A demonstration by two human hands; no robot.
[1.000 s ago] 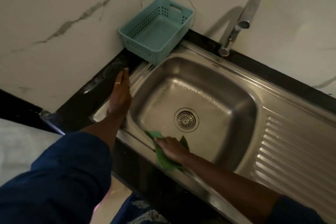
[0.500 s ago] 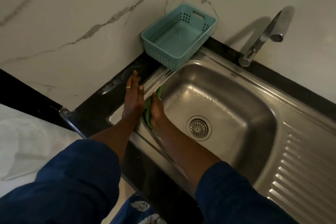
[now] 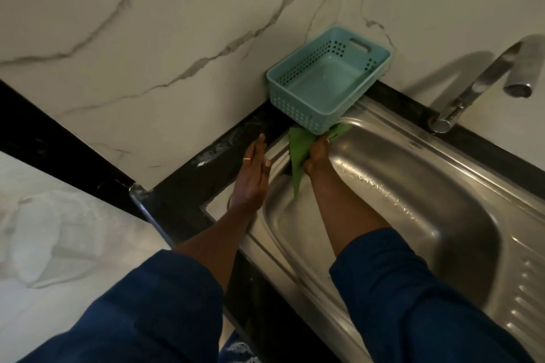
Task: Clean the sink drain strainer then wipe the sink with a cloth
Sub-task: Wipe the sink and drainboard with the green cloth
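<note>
Green cloth (image 3: 299, 153) sits bunched at the far-left corner of the steel sink (image 3: 413, 186), gripped by the right hand (image 3: 320, 153) just below a teal basket (image 3: 324, 82). The left hand (image 3: 250, 177) rests flat, fingers straight, on the sink's left rim beside the black table (image 3: 182, 194). A tap (image 3: 477, 82) stands at far right.

The sink (image 3: 413, 186) is brushed stainless steel with a dull sheen and beads of water, the green cloth (image 3: 299, 150) soft fabric, the teal basket (image 3: 298, 107) matt perforated plastic, the faucet (image 3: 483, 74) polished metal, the countertop (image 3: 206, 174) glossy black stone, the wall (image 3: 147, 38) smooth white veined marble.
</note>
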